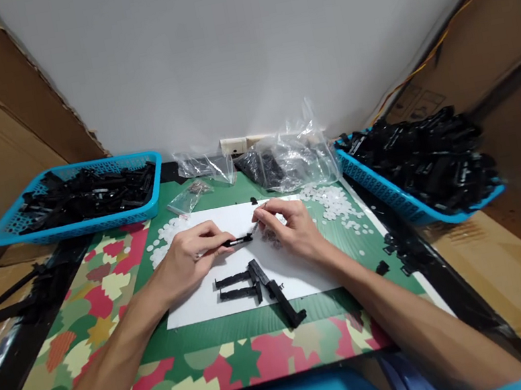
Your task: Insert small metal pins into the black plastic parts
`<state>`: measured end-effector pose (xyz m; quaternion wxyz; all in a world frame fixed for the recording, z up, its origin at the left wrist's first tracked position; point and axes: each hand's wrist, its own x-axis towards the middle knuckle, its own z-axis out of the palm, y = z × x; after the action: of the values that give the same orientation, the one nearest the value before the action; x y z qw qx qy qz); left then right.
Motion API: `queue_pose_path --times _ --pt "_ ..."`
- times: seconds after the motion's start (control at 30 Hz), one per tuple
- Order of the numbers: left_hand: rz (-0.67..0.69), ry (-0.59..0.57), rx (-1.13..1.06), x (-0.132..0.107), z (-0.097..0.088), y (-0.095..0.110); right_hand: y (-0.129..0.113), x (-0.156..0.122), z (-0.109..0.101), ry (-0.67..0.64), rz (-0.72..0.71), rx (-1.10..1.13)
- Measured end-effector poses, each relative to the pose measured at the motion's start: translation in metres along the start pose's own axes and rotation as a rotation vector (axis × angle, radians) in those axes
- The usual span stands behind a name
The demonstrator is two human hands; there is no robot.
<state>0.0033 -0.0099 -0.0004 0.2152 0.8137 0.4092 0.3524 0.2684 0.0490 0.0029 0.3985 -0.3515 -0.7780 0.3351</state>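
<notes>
Pinching a slim black plastic part (237, 241) between thumb and forefinger, our left hand (195, 253) holds it just above a white sheet (190, 311) on the worktable. The part is narrow and dark, with a pale streak of shine along its length, its free end pointing toward our right hand (291, 226). There the thumb and forefinger are drawn together close to that tip; we cannot tell whether they grip anything. Below our hands lie two short, notched black bars (237, 293), side by side, next to a longer, stepped black piece (284, 302) set at a slant, its lower end jutting past the sheet. Thin white discs, too many for us to count, spread in two patches, one at left (167, 235) and one at right (335, 202). Behind them we see three clear, crinkled plastic bags (289, 159), the largest holding something dark. Two blue plastic baskets (79, 225) with perforated walls flank us, both piled with glossy black parts, the right-hand heap rising above its rim. Beneath it all, a smooth green mat (180, 340) borders a print of stars and rounded patches in red, cream and green.
</notes>
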Motion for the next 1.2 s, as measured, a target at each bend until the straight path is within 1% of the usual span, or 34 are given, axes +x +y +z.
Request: queue_pose_path --times 0.07,0.1,0.13,0.23,0.33,0.4,0.47,0.6,0.67,0.7,0.73,0.8,0.87,0.9,0.93,0.97,1.0,1.03,1.1,1.13,1.2 --pt "-0.035 0.068 -0.029 0.001 0.002 0.004 -0.002 0.003 -0.005 0.075 -0.046 0.026" --pt "-0.053 0.113 -0.049 0.001 0.004 0.006 -0.002 0.004 -0.008 0.084 -0.060 0.051" --pt "-0.077 0.165 -0.070 0.002 0.005 0.010 -0.003 0.005 -0.010 0.063 -0.059 0.085" --pt "-0.187 0.313 -0.134 0.004 0.011 0.019 -0.004 0.005 -0.012 -0.068 -0.006 0.189" --pt "-0.315 0.404 -0.282 0.005 0.016 0.023 -0.007 0.004 -0.011 -0.159 0.048 0.253" --pt "-0.385 0.430 -0.390 0.006 0.017 0.023 -0.009 0.003 -0.009 -0.178 0.079 0.300" --pt "-0.422 0.439 -0.466 0.007 0.019 0.021 -0.009 0.003 -0.007 -0.165 0.101 0.344" --pt "-0.436 0.389 -0.546 0.009 0.023 0.017 -0.009 0.005 -0.005 -0.079 0.120 0.375" --pt "-0.439 0.368 -0.559 0.009 0.023 0.016 -0.011 0.006 -0.011 -0.040 0.105 0.352" --pt "-0.436 0.366 -0.554 0.009 0.023 0.016 -0.013 0.007 -0.018 -0.010 0.080 0.316" --pt "-0.430 0.372 -0.543 0.009 0.022 0.016 -0.016 0.007 -0.027 0.034 0.046 0.261" --pt "-0.418 0.403 -0.508 0.008 0.019 0.016 -0.021 0.010 -0.054 0.169 -0.044 0.105" --pt "-0.409 0.450 -0.479 0.007 0.016 0.016 -0.025 0.014 -0.091 0.344 -0.092 -0.052" --pt "-0.406 0.472 -0.470 0.006 0.015 0.016 -0.026 0.018 -0.111 0.458 -0.100 -0.132" --pt "-0.403 0.489 -0.464 0.005 0.014 0.016 -0.025 0.023 -0.132 0.537 -0.083 -0.215" --pt "-0.399 0.500 -0.461 0.004 0.013 0.017 -0.023 0.028 -0.153 0.579 -0.047 -0.303" --pt "-0.396 0.504 -0.462 0.004 0.013 0.017 -0.020 0.035 -0.172 0.592 -0.001 -0.405" --pt "-0.395 0.503 -0.467 0.003 0.013 0.018 -0.015 0.043 -0.189 0.567 0.046 -0.501" --pt "-0.396 0.478 -0.498 0.003 0.013 0.020 -0.001 0.060 -0.216 0.467 0.132 -0.670" --pt "-0.399 0.456 -0.524 0.004 0.014 0.021 0.007 0.068 -0.225 0.426 0.169 -0.731" --pt "-0.412 0.420 -0.586 0.005 0.015 0.022 0.026 0.083 -0.236 0.361 0.212 -0.807"
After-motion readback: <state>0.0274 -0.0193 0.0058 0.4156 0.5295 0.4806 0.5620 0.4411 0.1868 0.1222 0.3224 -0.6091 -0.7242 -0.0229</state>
